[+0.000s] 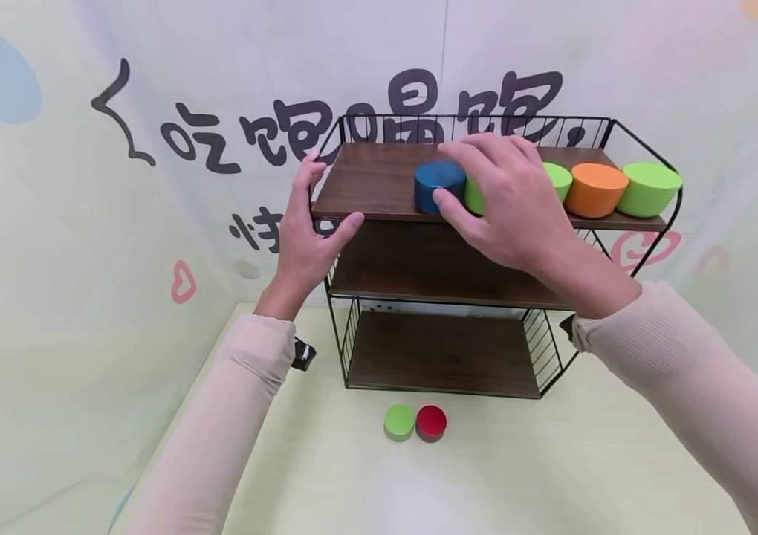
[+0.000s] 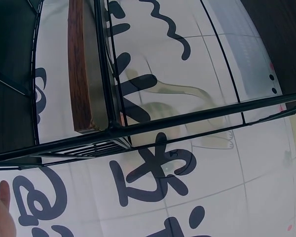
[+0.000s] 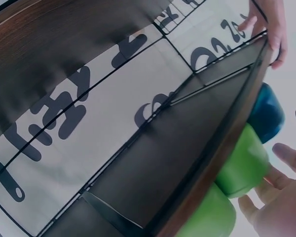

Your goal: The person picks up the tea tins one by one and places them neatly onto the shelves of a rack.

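A black wire rack (image 1: 442, 299) with dark wooden shelves stands ahead. My left hand (image 1: 304, 241) grips the left front corner of its top shelf, thumb in front and fingers round the outer side. On that shelf, my right hand (image 1: 509, 197) hovers at a short blue round block (image 1: 427, 189), its thumb before the block and fingers spread above and behind. The right wrist view shows space between those fingertips and the blue block (image 3: 267, 112). Beside it sits a green block (image 3: 244, 163), partly hidden by the hand in the head view.
Farther right along the top shelf are another green block (image 1: 557, 178), an orange block (image 1: 596, 191) and a green block (image 1: 649, 191) at the end. A green block (image 1: 399, 422) and a red block (image 1: 431, 422) lie on the pale table (image 1: 486, 475) before the rack.
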Available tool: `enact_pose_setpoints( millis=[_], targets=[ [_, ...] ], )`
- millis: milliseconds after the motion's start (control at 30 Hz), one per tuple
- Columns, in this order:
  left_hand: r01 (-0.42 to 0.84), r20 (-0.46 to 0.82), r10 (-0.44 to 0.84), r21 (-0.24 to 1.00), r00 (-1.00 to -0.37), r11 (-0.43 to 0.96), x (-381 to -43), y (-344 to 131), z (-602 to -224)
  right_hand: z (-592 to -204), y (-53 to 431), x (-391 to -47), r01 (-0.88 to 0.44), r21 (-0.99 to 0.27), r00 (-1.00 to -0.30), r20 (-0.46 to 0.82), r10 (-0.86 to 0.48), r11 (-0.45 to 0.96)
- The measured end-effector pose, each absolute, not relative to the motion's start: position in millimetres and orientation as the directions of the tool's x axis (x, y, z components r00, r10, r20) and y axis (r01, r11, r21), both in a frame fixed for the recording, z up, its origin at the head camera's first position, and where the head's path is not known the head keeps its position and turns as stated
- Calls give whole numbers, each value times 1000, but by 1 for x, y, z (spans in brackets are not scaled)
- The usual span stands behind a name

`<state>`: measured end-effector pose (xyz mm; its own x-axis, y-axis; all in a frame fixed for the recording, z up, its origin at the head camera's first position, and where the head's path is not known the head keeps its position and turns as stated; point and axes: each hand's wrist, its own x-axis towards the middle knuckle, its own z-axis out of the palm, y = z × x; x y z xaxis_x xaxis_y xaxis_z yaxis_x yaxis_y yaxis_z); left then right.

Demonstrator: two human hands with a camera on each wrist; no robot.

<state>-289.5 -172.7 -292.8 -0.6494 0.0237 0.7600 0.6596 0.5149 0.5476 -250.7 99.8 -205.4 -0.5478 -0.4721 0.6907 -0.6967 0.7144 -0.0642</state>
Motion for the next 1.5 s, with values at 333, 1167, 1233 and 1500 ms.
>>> enact_pose_setpoints(
  millis=[333, 1167, 1233, 1500],
  targets=[
    [652, 757, 21, 548, -653, 524, -288, -173, -293, -213, 108, -233, -760, -54, -452, 760, -467, 647],
    [663, 774, 27, 523, -633, 536, -290, -172, -292, -297, 117, -201, -792, 65, -327, 795, -511, 608],
    [662, 774, 28, 522, -633, 538, -290, -173, -292, -306, 116, -200, -792, 48, -346, 787, -511, 609],
    [660, 766, 24, 537, -642, 526, -290, -173, -293, -343, 113, -197, -792, 0, -411, 740, -533, 611]
  ],
)
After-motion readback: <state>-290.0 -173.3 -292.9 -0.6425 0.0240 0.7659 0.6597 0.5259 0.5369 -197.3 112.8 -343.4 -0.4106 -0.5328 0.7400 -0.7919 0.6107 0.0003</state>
